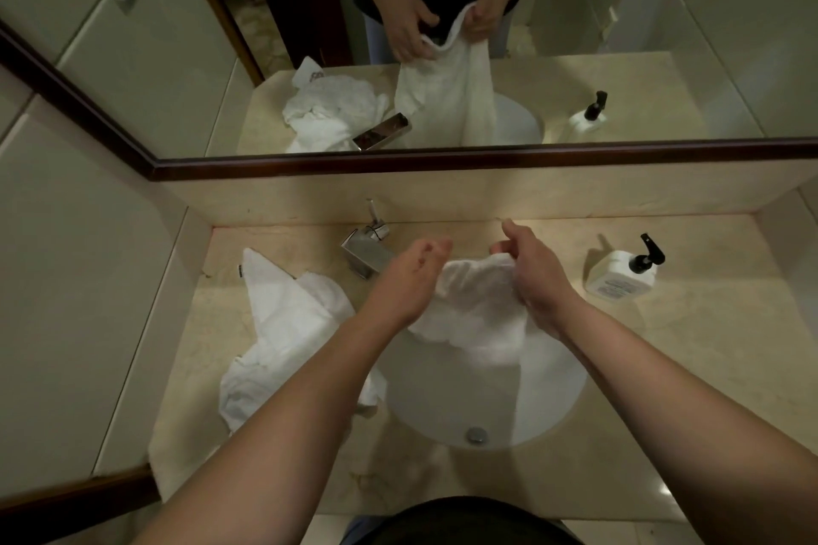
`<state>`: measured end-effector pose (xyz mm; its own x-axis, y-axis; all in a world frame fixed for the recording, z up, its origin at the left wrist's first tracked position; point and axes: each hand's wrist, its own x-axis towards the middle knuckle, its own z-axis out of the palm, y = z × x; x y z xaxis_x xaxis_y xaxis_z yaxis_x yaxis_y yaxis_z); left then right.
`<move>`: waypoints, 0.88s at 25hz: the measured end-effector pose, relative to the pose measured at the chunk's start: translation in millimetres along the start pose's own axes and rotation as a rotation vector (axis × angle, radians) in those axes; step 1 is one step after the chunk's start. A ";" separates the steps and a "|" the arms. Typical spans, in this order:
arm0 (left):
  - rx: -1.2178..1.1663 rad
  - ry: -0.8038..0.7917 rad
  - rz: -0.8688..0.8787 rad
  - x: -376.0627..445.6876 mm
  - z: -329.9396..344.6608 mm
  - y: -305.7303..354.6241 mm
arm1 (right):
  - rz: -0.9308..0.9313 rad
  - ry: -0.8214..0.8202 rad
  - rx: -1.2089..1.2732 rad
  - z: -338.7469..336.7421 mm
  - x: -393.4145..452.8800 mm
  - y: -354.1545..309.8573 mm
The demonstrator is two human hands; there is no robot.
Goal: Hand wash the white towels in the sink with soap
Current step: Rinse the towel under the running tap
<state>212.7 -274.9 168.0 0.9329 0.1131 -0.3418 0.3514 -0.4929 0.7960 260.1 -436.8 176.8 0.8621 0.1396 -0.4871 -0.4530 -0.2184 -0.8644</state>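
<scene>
White towel (476, 310) hangs over the sink (442, 407), both hands, left (409, 274) and right (533, 274), pinching its top edge. Faucet (365, 254) looks dry, soap bottle (622, 272) untouched; a loose pinch could drop it.

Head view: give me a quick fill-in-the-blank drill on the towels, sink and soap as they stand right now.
1. Both hands hold the white terry towel over the round white ____.
2. The white pump soap bottle stands on the beige counter to the ____ of the basin.
3. The crumpled white towel pile lies beside the left hand, opposite the ____ hand.

Missing words: sink; right; right
</scene>
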 end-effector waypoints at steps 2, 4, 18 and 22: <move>0.018 -0.127 0.099 -2.2 3.7 12.3 | -0.081 -0.041 -0.087 4.4 -5.7 -15.6; -0.111 -0.199 0.161 -4.0 5.3 23.5 | -0.134 -0.040 -0.137 6.8 -7.8 -27.7; -0.604 -0.085 0.187 1.0 -20.7 49.5 | -0.199 -0.029 -0.455 -1.1 47.8 10.2; -0.519 0.029 0.127 2.3 -28.9 34.3 | -0.117 0.023 -0.455 -8.7 45.7 12.9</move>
<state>229.1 -266.6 209.0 0.9698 0.1078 -0.2188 0.2215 -0.0136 0.9751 295.7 -441.7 144.4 0.9086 0.1680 -0.3824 -0.2114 -0.6046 -0.7679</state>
